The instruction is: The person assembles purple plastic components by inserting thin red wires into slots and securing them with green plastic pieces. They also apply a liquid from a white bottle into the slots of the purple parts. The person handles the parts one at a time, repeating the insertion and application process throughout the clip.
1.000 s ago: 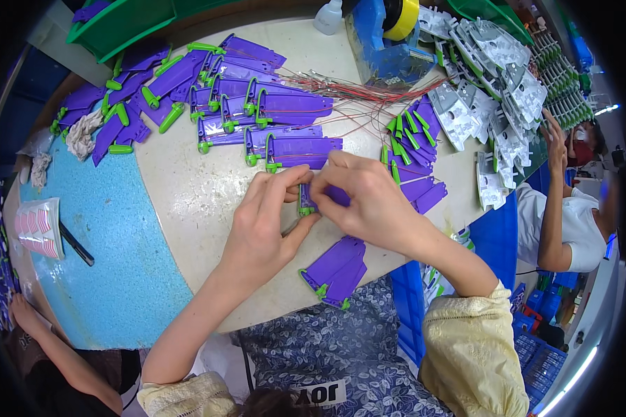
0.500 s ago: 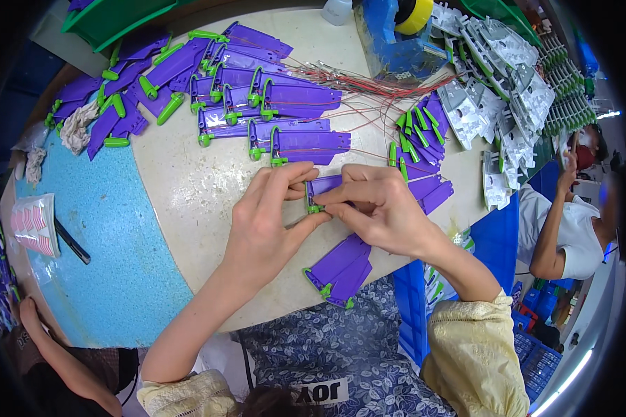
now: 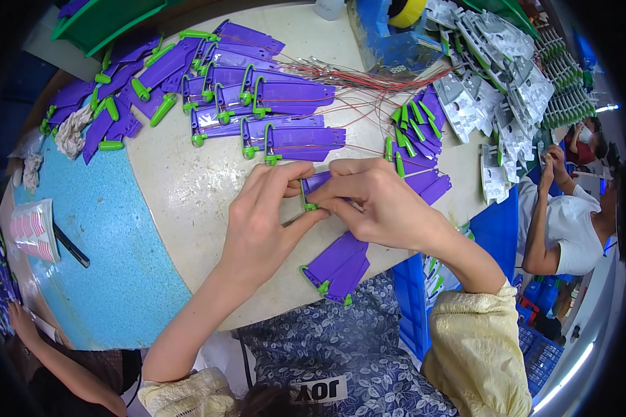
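Between my hands is a purple plastic wing-shaped part (image 3: 316,182) with a green strip along its left end. My left hand (image 3: 261,212) pinches that green end between fingers and thumb. My right hand (image 3: 379,205) grips the purple body, its fingertips pressed near the lower green corner; whatever tiny piece may be under them is hidden. Just below lie loose purple wing parts (image 3: 341,264) with green ends. Above my hands, rows of purple wing parts (image 3: 302,139) with green ends carry thin red wires (image 3: 375,87).
Small green caps (image 3: 414,125) lie on purple parts at right. Grey-white plastic shells (image 3: 501,83) are heaped beyond, near a blue tape dispenser (image 3: 389,42). More purple parts (image 3: 118,125), a crumpled cloth (image 3: 71,132) and a black pen (image 3: 71,243) are at left. Co-workers sit on both sides.
Both hands keep nearly the same grip on the purple wing part; my right hand has shifted slightly left. The view has moved a little. The co-worker at right has brought their hands together.
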A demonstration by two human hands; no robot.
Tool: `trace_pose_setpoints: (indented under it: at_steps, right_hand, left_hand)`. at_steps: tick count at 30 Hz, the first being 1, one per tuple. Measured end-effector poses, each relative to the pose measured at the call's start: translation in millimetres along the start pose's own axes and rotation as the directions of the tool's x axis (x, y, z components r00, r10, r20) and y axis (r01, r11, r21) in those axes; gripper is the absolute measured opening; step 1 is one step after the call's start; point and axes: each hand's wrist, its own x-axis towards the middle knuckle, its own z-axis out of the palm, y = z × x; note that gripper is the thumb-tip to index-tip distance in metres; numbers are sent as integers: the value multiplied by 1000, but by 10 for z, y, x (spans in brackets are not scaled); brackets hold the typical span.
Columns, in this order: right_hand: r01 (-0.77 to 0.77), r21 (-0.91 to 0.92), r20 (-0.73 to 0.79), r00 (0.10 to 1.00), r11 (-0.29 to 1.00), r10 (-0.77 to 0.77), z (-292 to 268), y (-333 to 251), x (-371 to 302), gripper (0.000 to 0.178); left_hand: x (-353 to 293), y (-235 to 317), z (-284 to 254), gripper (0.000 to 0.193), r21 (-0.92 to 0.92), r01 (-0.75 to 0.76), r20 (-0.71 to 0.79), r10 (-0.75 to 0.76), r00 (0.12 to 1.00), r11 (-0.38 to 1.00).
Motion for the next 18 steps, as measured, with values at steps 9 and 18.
trace_pose_setpoints:
  at_steps: [9, 18]
  right_hand:
    - [-347, 127, -199, 909, 929, 367, -73, 65, 45, 9]
    - [-202, -212, -441, 893, 956, 91, -43, 225, 57, 11]
  left_hand:
    - [23, 50, -6, 38, 142, -67, -3, 68, 998, 988]
    - [257, -91, -108, 38, 212, -435, 202, 397, 895, 875]
